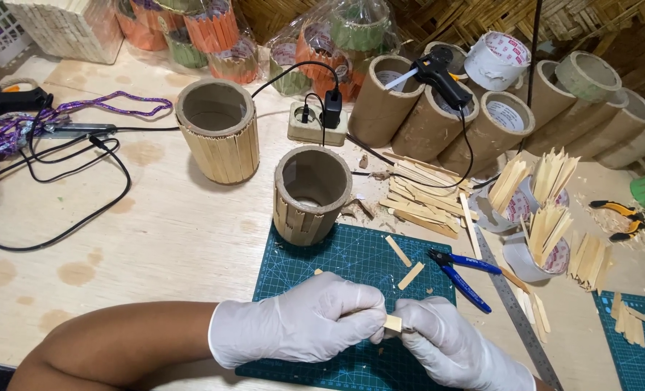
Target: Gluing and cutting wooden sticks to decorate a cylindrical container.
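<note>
1. The small wooden stick piece [392,323] is mostly hidden between the fingertips of both hands; only a short pale end shows, so its full length cannot be told. The right forearm is cut off by the lower edge of the view.
2. A thin grey thing touches the stick piece on its right side; it is too small to make out.
3. Both hands wear thin white gloves, smooth and slightly wrinkled. They meet over the near part of the green cutting mat [351,261], which is flat, with a printed grid.
4. The left hand [300,326] is closed narrow, fingers curled, pinching the stick piece from the left.
5. The right hand [453,344] is also closed narrow, thumb and fingers gripping the same piece from the right.
6. At the mat's far edge stands a cardboard tube [311,192], round and open-topped, partly clad in flat pale wooden slats.
7. Farther left of the mat stands a second tube [217,130], fully clad in slats.
8. Two loose stick offcuts [403,264] lie on the mat, with blue-handled cutters [463,275] at its right edge.
9. A steel ruler [514,308] lies on the pale plywood tabletop [163,232] just right of the mat.
</note>
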